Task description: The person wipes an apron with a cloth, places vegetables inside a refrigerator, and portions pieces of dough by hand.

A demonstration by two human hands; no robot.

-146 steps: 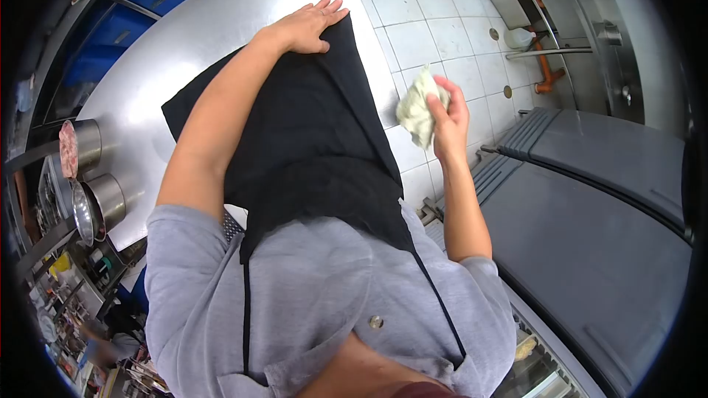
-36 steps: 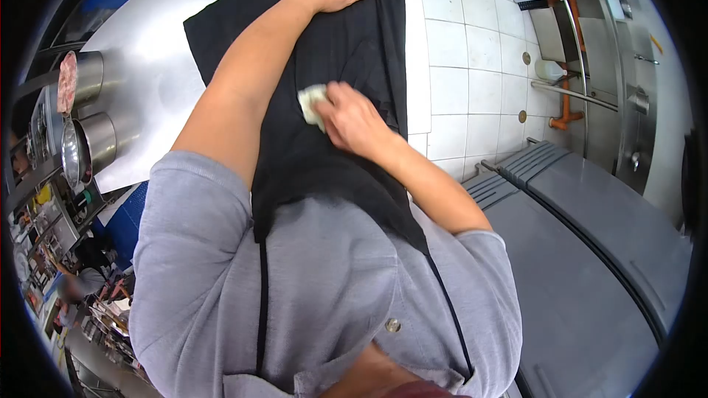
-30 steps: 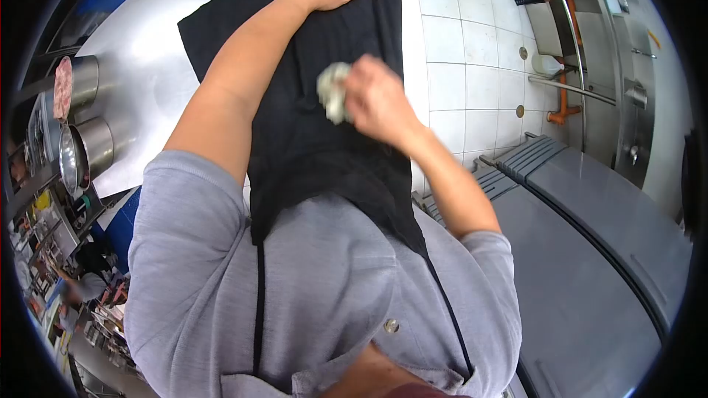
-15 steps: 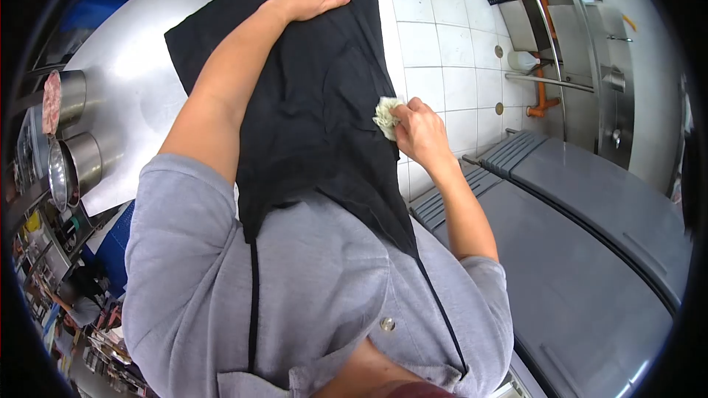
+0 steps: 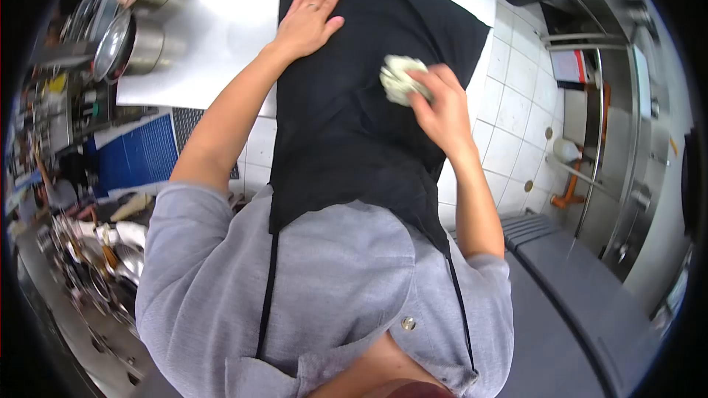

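Two hands are at a black apron [image 5: 332, 133], worn by the person and laid out over a metal table [image 5: 221, 44]. The left hand [image 5: 306, 26] lies palm down near the apron's left edge, its grip flat, fingers slightly apart, holding nothing. The right hand [image 5: 446, 110] has its grip clamped on a crumpled pale rag [image 5: 400, 79] over the apron's right half; whether the rag touches it is unclear. As judged from here, the apron is mostly spread, its far edge laid out, with creases left near the rag and lower down. The far right corner reaches the table's edge, tiled floor [image 5: 509, 110] beyond, so room there looks tight; a wide stretch of table separates the left hand from two pots [image 5: 150, 44].
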